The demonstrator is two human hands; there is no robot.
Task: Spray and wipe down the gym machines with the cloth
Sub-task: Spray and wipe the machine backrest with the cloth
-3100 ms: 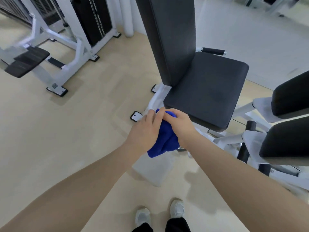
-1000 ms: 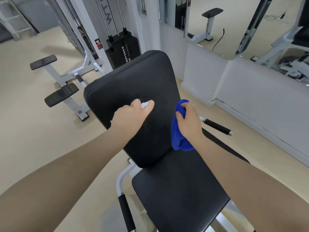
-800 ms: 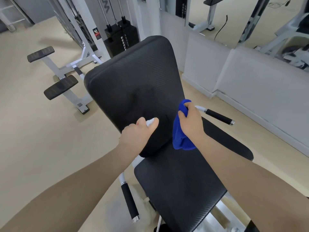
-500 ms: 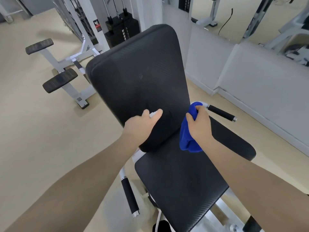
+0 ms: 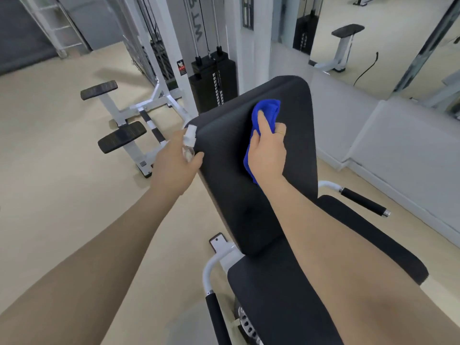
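At the centre of the head view, a black padded backrest [image 5: 256, 155] rises toward twelve o'clock, tilted back above the black seat pad [image 5: 293, 290] that fills the five o'clock part of the picture. Against the upper part of that backrest, at about one o'clock from its middle, the right hand [image 5: 267, 150] presses a bunched blue cloth [image 5: 266, 113]; the fingers are closed over the cloth, with the thumb [image 5: 262, 124] lying along its front and a thin ring showing on one finger. Blue fabric sticks out above the fingers and also below the heel of the hand. At nine o'clock from the cloth, just beside the backrest's left edge, the left hand [image 5: 174, 165] is wrapped around a small clear spray bottle [image 5: 189, 145] whose white cap points up toward twelve o'clock; the bottle's lower body is hidden in the grip. Both bare forearms reach in from the bottom corners. A white-framed handle with a black grip [image 5: 363, 202] juts out at three o'clock from the seat, and another black grip [image 5: 216, 317] on a white tube sits at six o'clock. Farther off at ten o'clock stands a white machine with two black pads [image 5: 122, 140], and a black weight stack [image 5: 214, 80] stands at twelve o'clock on the beige floor [image 5: 49, 170].
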